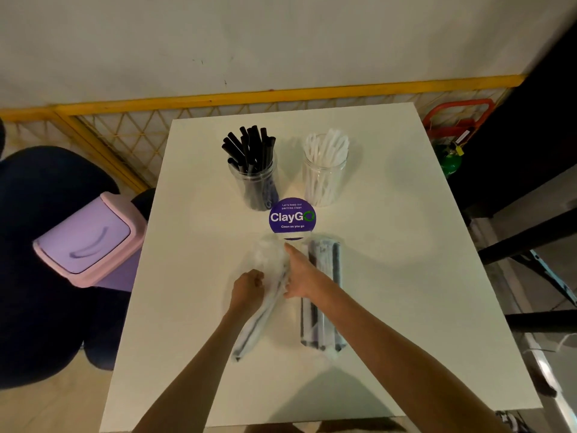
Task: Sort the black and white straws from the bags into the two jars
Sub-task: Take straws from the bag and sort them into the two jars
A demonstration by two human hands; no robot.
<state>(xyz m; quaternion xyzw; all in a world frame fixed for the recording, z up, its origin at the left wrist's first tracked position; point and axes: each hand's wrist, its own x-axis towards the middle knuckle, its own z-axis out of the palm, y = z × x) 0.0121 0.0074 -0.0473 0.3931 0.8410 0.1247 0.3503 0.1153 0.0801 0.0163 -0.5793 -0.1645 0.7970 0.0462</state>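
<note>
- The slanted bag (pixel 253 329) of mixed straws lies mid-table (pixel 396 276), crumpled mouth toward the jars, probably so straws draw out forward.
- Left hand (pixel 246 287) is curled round its middle, steadying it.
- Right hand (pixel 300 273) sits at the mouth, wrist turned inward (fingers lost in plastic; any grip I cannot tell).
- Second bag (pixel 320 331) lies just beside; black-straw jar (pixel 254 179) and white-straw jar (pixel 326 179) stand beyond.

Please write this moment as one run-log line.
left hand grips clear plastic straw bag | right hand on it, grip unclear | second straw bag lies on white table
</note>
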